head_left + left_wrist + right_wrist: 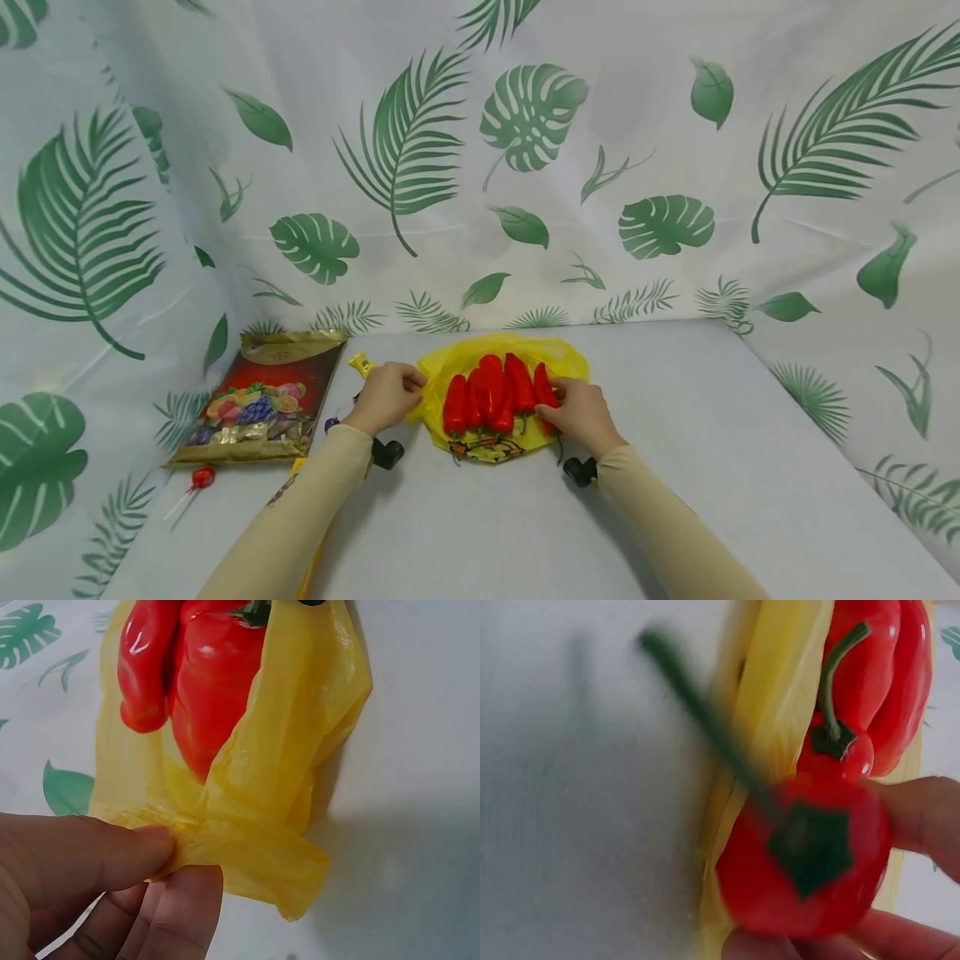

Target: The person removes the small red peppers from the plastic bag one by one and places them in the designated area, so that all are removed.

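Observation:
Several red peppers lie side by side on a spread yellow plastic bag in the head view. My left hand pinches the bag's gathered left edge between thumb and fingers, as the left wrist view shows with the bag edge. At the right end of the row, my right hand grips one red pepper between thumb and fingers. Its green stem points toward the right wrist camera. Other peppers rest beside it on the bag.
A dark red and gold candy bag with fruit pictures lies at the left. In front of it is a red lollipop. A small yellow wrapper lies behind my left hand. White leaf-print cloth rises behind the table.

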A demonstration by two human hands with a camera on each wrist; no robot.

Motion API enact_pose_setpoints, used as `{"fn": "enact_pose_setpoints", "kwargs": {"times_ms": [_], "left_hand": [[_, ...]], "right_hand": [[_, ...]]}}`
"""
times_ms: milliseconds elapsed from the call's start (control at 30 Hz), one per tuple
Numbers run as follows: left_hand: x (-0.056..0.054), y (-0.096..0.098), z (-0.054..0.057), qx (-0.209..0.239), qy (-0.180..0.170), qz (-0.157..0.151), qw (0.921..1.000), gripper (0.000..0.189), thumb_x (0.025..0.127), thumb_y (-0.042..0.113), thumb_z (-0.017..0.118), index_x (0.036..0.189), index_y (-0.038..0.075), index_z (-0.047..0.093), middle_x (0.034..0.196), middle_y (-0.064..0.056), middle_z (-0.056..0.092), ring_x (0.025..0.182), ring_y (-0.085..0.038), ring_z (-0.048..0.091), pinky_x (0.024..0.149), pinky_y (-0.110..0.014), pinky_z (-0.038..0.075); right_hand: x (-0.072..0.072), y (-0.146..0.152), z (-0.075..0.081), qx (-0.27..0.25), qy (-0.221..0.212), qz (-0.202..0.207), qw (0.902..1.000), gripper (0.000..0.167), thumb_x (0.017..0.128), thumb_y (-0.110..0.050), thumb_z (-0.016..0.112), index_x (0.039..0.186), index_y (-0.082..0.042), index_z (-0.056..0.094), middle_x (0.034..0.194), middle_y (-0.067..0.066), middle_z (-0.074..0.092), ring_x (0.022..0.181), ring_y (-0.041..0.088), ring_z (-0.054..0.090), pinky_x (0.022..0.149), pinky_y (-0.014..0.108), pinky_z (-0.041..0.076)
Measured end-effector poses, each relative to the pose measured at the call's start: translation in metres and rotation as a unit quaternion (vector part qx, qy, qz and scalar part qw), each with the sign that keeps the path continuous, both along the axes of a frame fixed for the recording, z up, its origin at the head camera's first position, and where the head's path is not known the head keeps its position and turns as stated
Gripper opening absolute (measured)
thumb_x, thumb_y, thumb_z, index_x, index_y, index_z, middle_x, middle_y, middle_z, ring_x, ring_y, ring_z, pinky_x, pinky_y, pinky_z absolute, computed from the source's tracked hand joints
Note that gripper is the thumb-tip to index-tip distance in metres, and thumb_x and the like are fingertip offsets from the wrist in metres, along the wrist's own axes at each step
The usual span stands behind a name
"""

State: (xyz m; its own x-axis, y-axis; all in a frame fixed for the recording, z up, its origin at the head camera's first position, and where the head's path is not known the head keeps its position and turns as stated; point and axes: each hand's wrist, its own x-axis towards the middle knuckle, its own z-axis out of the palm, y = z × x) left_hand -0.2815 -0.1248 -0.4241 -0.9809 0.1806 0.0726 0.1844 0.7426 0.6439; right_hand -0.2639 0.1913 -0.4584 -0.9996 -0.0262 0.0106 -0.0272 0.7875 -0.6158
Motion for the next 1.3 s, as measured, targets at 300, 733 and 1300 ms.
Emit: {"fn": "enact_pose_setpoints", "kwargs": {"times_ms": [300, 733, 1300], "left_hand": [[0.001, -0.005, 0.003, -0.003, 0.016, -0.004, 0.9999, 0.014, 0.088, 0.001, 0.072, 0.101, 0.0, 0.078, 0.095, -0.013, 0.077, 0.087, -0.024, 0.071, 0.079, -0.036, 0.062], [0.005, -0.013, 0.002, -0.015, 0.018, -0.002, 0.9997, 0.013, 0.09, 0.001, 0.072, 0.102, 0.0, 0.078, 0.097, -0.013, 0.077, 0.087, -0.023, 0.07, 0.082, -0.038, 0.062], [0.003, -0.012, 0.006, -0.02, 0.016, -0.011, 0.9996, 0.016, 0.091, 0.002, 0.07, 0.105, 0.0, 0.078, 0.099, -0.014, 0.078, 0.088, -0.024, 0.07, 0.078, -0.037, 0.062]], "right_hand": [[0.012, 0.006, 0.005, -0.023, 0.009, -0.007, 0.9997, 0.043, 0.089, -0.019, 0.075, 0.128, -0.001, 0.072, 0.119, 0.015, 0.077, 0.098, 0.026, 0.066, 0.085, 0.039, 0.06], [0.045, 0.05, 0.012, 0.009, 0.053, 0.026, 0.9982, 0.044, 0.09, -0.014, 0.076, 0.132, -0.004, 0.071, 0.112, 0.018, 0.077, 0.078, 0.02, 0.058, 0.061, 0.025, 0.048], [0.071, 0.18, 0.008, 0.08, 0.001, -0.048, 0.9957, 0.051, 0.092, -0.017, 0.073, 0.137, 0.004, 0.063, 0.124, 0.033, 0.067, 0.103, 0.042, 0.062, 0.074, 0.039, 0.06]]}}
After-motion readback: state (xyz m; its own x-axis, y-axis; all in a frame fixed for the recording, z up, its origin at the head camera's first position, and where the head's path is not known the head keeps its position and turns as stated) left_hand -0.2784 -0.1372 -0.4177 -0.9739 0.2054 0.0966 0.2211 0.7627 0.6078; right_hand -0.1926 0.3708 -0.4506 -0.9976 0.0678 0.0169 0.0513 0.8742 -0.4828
